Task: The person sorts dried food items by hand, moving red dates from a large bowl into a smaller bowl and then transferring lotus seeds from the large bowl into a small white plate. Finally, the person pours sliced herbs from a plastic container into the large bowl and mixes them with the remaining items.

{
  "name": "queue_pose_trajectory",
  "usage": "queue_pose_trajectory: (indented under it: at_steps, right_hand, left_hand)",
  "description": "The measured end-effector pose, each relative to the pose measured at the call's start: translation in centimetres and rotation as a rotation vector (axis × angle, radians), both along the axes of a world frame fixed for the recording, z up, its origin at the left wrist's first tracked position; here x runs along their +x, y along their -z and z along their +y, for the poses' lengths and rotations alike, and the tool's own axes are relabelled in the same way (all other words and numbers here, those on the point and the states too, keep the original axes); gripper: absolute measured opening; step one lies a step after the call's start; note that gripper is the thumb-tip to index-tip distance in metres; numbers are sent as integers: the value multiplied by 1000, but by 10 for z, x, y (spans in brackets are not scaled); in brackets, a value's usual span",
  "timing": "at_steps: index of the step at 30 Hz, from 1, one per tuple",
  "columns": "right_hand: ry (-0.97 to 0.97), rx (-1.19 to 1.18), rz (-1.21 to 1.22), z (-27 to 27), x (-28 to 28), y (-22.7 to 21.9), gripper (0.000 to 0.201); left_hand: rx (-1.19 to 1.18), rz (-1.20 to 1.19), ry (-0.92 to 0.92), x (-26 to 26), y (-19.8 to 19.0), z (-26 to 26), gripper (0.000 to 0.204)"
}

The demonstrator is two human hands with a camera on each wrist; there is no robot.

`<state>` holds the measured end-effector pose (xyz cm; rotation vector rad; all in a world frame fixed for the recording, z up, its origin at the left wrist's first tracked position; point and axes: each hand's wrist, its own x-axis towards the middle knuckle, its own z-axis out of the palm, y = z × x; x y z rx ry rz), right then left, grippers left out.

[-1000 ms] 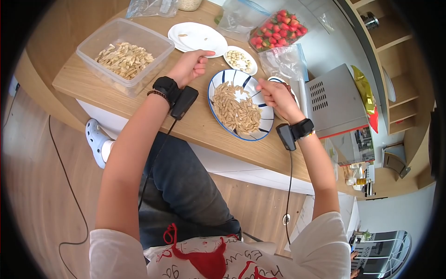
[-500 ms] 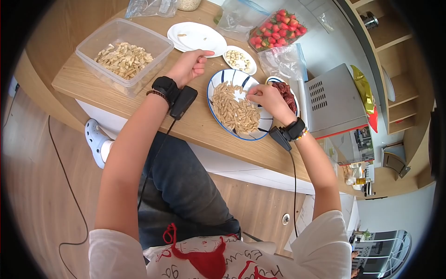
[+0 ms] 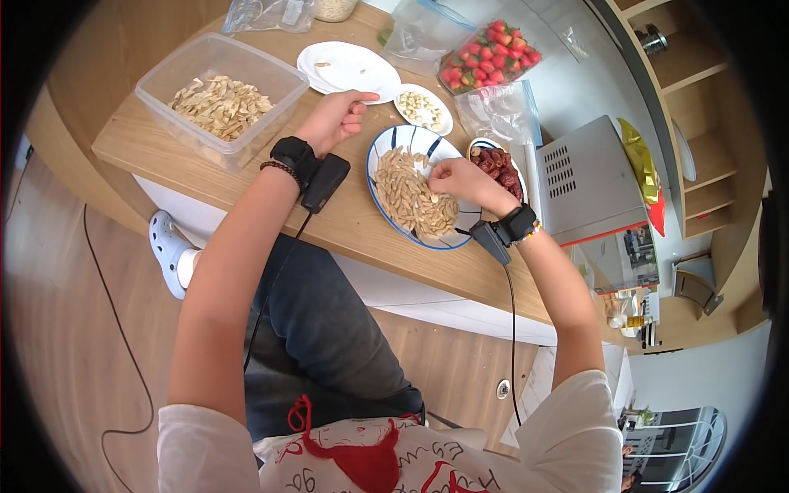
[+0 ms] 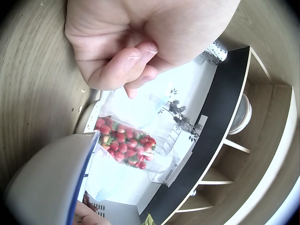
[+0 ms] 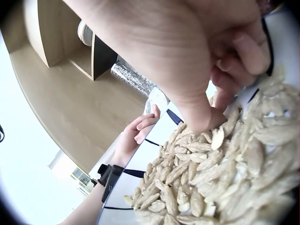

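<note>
My right hand [image 3: 464, 181] reaches over the blue-rimmed plate [image 3: 380, 144], its thumb and fingers bent together at the pile of pale brown elongated pieces [image 3: 407, 193]. In the right wrist view the thumb and fingers of the right hand [image 5: 201, 70] pinch at a lighter piece [image 5: 218, 138] on top of the pile [image 5: 187, 173]. My left hand [image 3: 333, 119] is held above the table between the plastic box and the plate, index finger extended in the head view. In the left wrist view the left hand [image 4: 126, 42] has loosely curled fingers, with nothing seen in them.
A clear box [image 3: 156, 99] of dried flakes stands at the left. Behind the hands are white plates [image 3: 349, 70], a small dish [image 3: 444, 123] of pale round pieces, strawberries [image 3: 493, 53] and plastic bags [image 3: 427, 33]. Dark red dried fruit [image 3: 497, 168] and a grey appliance [image 3: 583, 177] are at the right.
My right hand has moved left and down from the plate's right edge to the pile, uncovering the dark red fruit. The left hand has stayed in place.
</note>
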<state>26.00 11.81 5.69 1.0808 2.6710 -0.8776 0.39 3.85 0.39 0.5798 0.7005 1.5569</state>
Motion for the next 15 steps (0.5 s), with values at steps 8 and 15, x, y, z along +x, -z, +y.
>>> queue_pose_trajectory:
  at_steps: [8, 15]
  right_hand:
    - [79, -101, 45, -17, -2, -15, 21]
    - [338, -1422, 1036, -13, 4, -27, 18]
  left_hand:
    - [-46, -40, -20, 2, -4, -2, 24]
    - [-57, -20, -8, 2, -4, 1, 23]
